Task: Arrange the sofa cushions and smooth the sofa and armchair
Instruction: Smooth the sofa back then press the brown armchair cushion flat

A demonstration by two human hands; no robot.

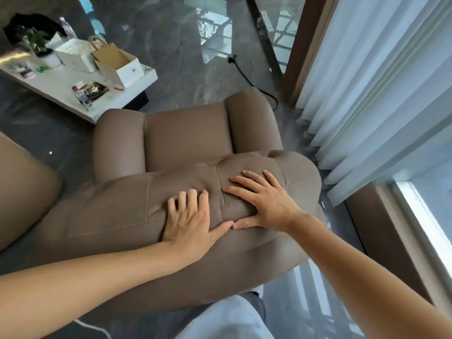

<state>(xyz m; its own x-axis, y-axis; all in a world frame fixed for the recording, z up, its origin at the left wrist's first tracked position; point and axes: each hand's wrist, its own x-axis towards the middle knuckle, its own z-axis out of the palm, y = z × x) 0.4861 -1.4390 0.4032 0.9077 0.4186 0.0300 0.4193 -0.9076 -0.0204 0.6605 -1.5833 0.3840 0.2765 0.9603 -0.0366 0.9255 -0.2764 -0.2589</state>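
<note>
Head view: the person stands behind the brown armchair (186, 143), leaning over its padded backrest top (220, 189). The left hand (190, 223) and right hand (264, 201) both lie flat on that padding, fingers (247, 173) spread wide and holding nothing, thumbs almost touching. This looks like the armchair-smoothing step; the next move probably calls for sweeping the palms outward along the seams toward either end. A corner of the sofa (22, 189) shows at the left edge; its cushions are out of sight. On the white tabletop (73, 99) an open cardboard box (119, 64) looks empty, and a small dark tray (94, 90) holds items too small to name.
</note>
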